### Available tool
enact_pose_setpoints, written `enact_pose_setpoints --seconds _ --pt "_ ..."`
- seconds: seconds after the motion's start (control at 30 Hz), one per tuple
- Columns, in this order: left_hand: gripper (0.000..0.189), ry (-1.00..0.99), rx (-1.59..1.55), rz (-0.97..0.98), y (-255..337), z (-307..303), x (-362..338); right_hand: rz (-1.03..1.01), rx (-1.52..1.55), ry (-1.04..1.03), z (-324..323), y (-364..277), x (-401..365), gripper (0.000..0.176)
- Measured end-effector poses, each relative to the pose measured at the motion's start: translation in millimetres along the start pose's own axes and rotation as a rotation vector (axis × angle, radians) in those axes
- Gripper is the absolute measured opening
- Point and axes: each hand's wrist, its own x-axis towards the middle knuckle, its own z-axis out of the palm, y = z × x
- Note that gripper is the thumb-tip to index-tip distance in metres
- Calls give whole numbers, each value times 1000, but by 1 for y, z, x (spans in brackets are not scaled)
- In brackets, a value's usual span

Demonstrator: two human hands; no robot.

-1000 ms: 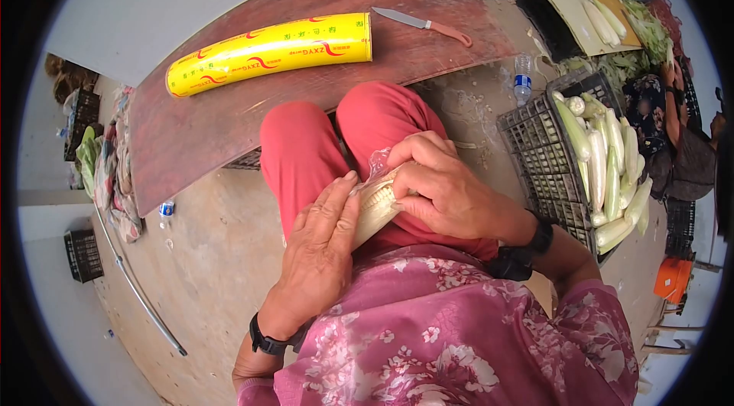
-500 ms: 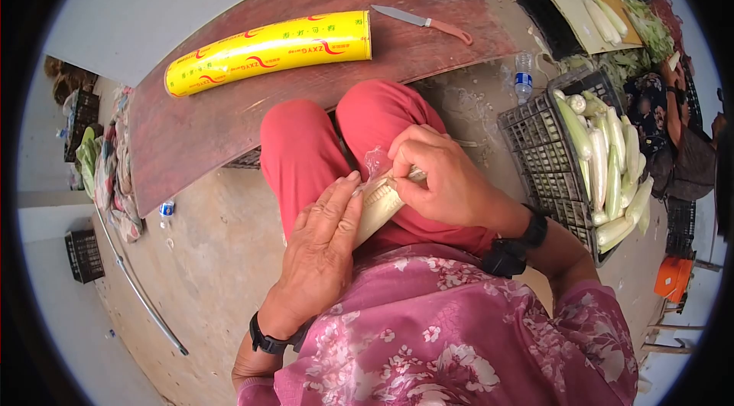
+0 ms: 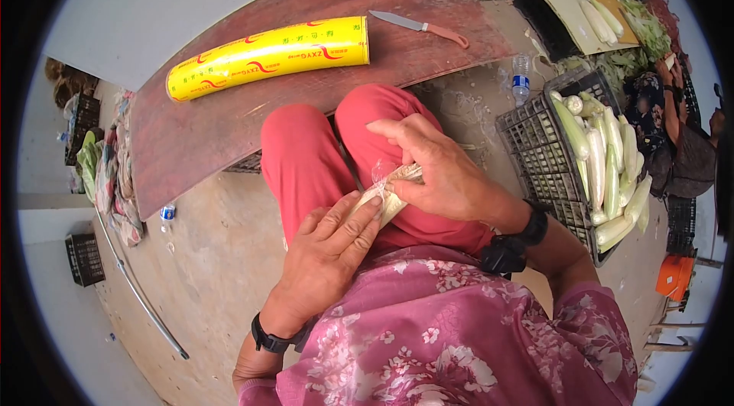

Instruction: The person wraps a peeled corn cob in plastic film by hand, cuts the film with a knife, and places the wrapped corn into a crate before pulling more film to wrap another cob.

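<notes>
Over my lap lies a pale ear of corn [image 3: 393,209], still partly in its husk. My left hand [image 3: 321,257] is closed over its lower end, fingers laid along it. My right hand [image 3: 443,173] grips the upper end, thumb pressed on the ear and index finger lifted and stretched out. A small crumpled bit of clear plastic film [image 3: 378,170] sticks up at the ear between the hands. The undersides of both hands and much of the ear are hidden.
A yellow roll of wrap [image 3: 267,58] and a knife [image 3: 420,26] lie on the red board [image 3: 222,131] ahead. At right stands a black crate [image 3: 535,154] of corn ears [image 3: 612,154], near a water bottle [image 3: 521,79]. Another person's arm [image 3: 673,100] shows far right.
My right index finger has lifted and straightened away from the ear. My left fingers have shifted slightly up and right along it, covering the kernels that showed before.
</notes>
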Motion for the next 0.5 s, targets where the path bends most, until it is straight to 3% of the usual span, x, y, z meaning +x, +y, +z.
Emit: enact_pose_setpoints --seconds 0.13,0.37,0.5 --pt "41 12 22 29 0 1 -1 -1 38 -78 0 3 3 64" --pt "46 8 29 27 4 0 0 -40 107 -195 -3 12 6 21" --pt "43 -12 44 35 3 -1 0 -56 198 -148 -1 13 4 13"
